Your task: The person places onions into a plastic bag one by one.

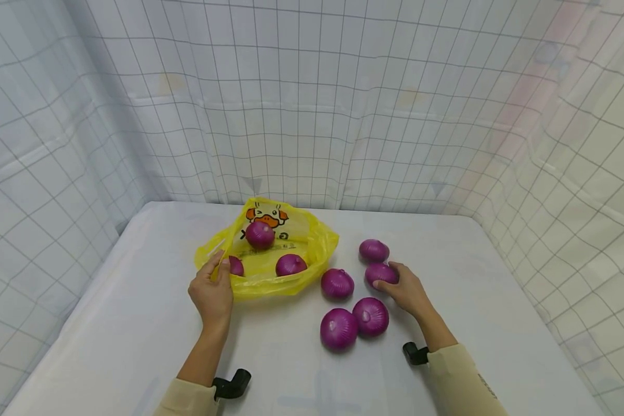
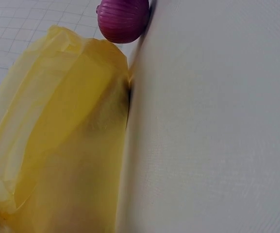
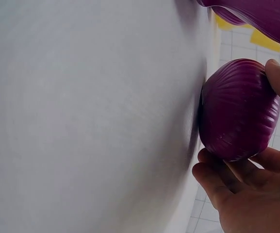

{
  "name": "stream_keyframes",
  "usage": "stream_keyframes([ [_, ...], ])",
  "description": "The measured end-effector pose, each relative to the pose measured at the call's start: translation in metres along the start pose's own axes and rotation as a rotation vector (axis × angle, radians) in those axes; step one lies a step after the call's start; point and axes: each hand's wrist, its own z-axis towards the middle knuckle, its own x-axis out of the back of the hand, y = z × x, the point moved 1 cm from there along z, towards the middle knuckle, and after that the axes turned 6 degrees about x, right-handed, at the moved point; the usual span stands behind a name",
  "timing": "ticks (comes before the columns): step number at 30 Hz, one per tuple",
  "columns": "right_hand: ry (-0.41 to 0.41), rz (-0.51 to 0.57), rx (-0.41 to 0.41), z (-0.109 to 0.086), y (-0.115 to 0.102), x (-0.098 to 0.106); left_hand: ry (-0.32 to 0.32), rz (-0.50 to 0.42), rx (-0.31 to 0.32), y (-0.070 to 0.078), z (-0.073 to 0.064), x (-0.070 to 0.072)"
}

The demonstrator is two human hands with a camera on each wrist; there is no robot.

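Note:
My left hand [image 1: 214, 294] pinches the left edge of a yellow plastic bag [image 1: 270, 288] printed with a cartoon duck face. The bag's mouth gapes toward me, and three purple onions show inside: one at the back [image 1: 260, 236], one at the right [image 1: 291, 264] and one partly hidden beside my fingers. To the right of the bag, my right hand [image 1: 407, 292] grips a purple onion [image 1: 381, 274] between thumb and fingers. In the right wrist view this onion [image 3: 239, 111] is close against the white table surface, thumb on one side and fingers on the other.
Behind the gripped onion lies another onion [image 1: 374, 250]. One onion [image 1: 337, 283] rests right by the bag's edge, and two more, a front one [image 1: 339, 329] and its neighbour [image 1: 371, 316], sit side by side nearer me. Grid-patterned curtains [image 1: 312, 104] surround the white table [image 1: 275, 358].

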Motion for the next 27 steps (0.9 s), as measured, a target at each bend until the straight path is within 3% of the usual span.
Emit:
stream_keyframes([
  [27, 0.044, 0.025, 0.030, -0.006, -0.010, 0.008, 0.001, 0.011, 0.007, 0.002, -0.001, 0.002],
])
